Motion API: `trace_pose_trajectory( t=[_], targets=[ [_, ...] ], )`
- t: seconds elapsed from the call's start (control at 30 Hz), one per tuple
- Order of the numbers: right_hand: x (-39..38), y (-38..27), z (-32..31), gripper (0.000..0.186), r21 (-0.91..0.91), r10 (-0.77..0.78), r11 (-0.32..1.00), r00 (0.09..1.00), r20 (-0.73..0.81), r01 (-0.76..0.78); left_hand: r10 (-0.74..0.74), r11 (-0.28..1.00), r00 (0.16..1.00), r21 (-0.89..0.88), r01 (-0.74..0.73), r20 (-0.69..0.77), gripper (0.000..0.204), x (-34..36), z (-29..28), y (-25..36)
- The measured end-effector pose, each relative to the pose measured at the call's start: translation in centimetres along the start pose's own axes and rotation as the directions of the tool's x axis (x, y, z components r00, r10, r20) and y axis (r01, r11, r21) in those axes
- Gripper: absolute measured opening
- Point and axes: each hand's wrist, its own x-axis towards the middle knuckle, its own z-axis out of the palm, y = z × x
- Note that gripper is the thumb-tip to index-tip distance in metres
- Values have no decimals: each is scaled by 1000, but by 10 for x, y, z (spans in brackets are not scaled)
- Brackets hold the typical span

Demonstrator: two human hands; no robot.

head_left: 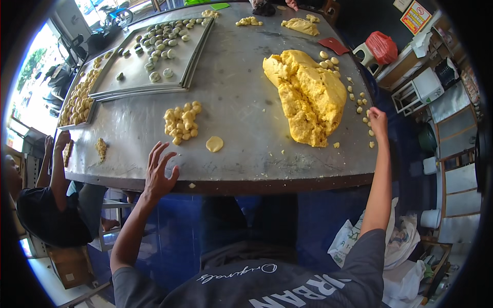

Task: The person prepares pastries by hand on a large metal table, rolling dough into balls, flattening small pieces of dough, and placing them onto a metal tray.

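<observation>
My left hand (160, 172) is open over the table's near edge, fingers spread and holding nothing. Just beyond it sit a flattened round of dough (214, 144) and a cluster of pale dough balls (182, 123). At the right edge of the table my right hand (378, 123) is closed, its fingertips pressed together among small dough pieces (359, 110); whatever they hold is too small to make out. Between my hands, farther in, lies a big yellow mass of dough (313, 97), split along its middle.
Stacked metal trays (128, 79) with greenish balls stand at the left, beside a tray of yellow balls (82, 100). A co-worker (54, 205) sits at the left edge. Farther back are a red scraper (334, 46) and another dough lump (300, 26). White bags (395, 241) lie at lower right.
</observation>
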Motion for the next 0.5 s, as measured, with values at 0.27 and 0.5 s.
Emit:
trace_pose_trajectory(
  t=[0.27,0.5],
  targets=[
    [-127,-272,161,22,661,-651,662,709,272,354,-37,999,998,-2,37,-59,34,-11,1,-11],
    [-145,-263,257,23,302,-813,579,506,290,757,-29,1000,991,1,29,-129,32,-4,-2,-3]
  ],
)
